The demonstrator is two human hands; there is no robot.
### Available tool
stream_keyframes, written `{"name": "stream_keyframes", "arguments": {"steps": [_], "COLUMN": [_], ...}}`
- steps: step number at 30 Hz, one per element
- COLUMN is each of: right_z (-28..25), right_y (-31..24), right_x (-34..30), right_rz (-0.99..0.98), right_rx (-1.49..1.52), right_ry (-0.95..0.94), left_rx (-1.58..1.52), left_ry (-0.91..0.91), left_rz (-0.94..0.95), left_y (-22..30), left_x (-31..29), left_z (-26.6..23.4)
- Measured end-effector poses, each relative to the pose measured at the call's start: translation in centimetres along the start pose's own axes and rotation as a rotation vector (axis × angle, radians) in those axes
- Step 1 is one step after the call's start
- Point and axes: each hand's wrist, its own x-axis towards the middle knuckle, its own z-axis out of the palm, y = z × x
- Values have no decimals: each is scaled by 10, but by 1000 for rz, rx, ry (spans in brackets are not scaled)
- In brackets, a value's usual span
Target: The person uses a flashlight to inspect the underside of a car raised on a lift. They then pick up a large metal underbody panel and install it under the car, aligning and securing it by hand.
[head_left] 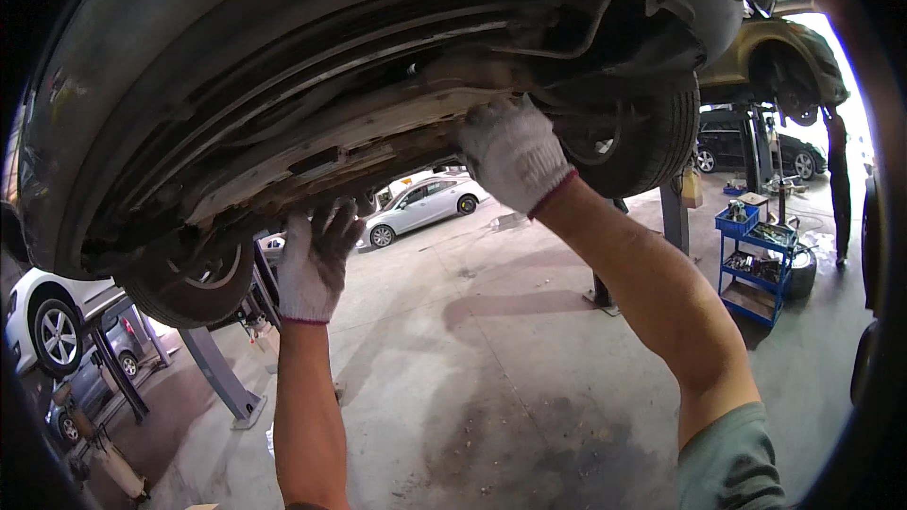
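Observation:
A raised car (104, 85) fills the upper part of the view, and both my arms reach up to its underside. My left hand (316, 264), in a white knit glove with a dark, soiled palm, is just below the lower edge of the metal crossmember (283, 165). Its fingers point upward and are apart, with nothing visible in them. Farther right, my right hand (515, 151), gloved the same way, is up against the right end of the crossmember. Its fingertips are lost in shadow and blur, so whether they grip anything is hidden.
Tyres hang at the left (194, 293) and right (652, 137) of the raised car. Grey lift posts (217, 373) stand on the stained concrete floor (529, 368). A blue tool trolley (756, 264) is at the right. A silver car (425, 208) is parked farther back.

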Motion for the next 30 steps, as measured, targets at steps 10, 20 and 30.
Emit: {"name": "stream_keyframes", "arguments": {"steps": [10,20,30], "right_z": [-20,-31,-47], "right_y": [-10,75,86], "right_x": [32,-5,14], "right_rz": [227,510,509], "right_rx": [-146,-242,-224], "right_ry": [372,362,153], "left_rx": [-244,-162,-16], "left_ry": [36,110,178], "left_rz": [254,346,225], "left_y": [62,85,120], "left_x": [60,97,76], "left_z": [14,-59,-6]}}
